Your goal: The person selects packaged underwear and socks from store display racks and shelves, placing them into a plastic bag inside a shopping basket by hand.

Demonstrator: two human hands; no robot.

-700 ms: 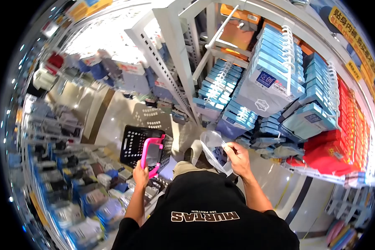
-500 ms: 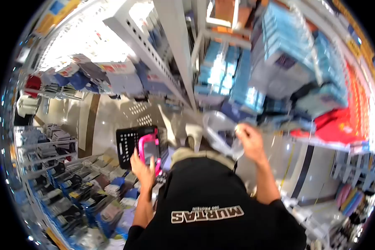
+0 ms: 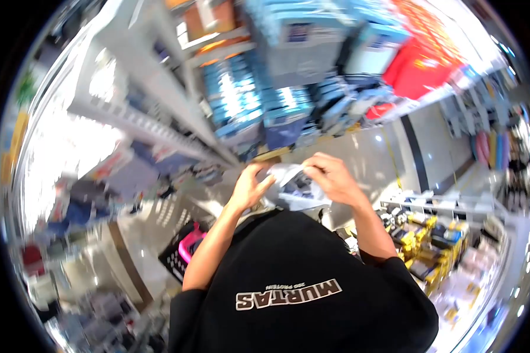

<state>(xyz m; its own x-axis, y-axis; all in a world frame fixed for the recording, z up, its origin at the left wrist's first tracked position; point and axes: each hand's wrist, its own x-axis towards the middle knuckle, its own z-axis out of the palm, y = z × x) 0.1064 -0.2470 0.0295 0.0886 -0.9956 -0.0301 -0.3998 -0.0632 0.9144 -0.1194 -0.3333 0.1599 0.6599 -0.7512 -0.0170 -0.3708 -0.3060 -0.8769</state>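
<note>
A clear plastic bag [image 3: 303, 193] with dark and grey contents hangs in front of my black shirt. My right hand [image 3: 334, 178] is closed on the bag's upper right edge, with thumb and fingers pinched together. On the other side, my left hand [image 3: 252, 187] has thumb and index finger around the bag's upper left corner; blur softens this contact. What lies inside the bag is too smeared to name. Below my left forearm sits a black shopping basket [image 3: 172, 259] with a pink handle [image 3: 189, 242], partly hidden by the arm.
Light-blue packaged goods [image 3: 232, 97] fill the shelves ahead, beside hanging red packs [image 3: 421, 67]. A white shelf post [image 3: 159, 82] rises at the left front. A display of yellow and black packs [image 3: 436, 241] stands near my right elbow. Shiny floor [image 3: 365, 150] shows beyond the bag.
My left hand has left the basket's pink handle and come across to the bag. My right hand has brought the bag nearer the middle of my body. The view has swung right.
</note>
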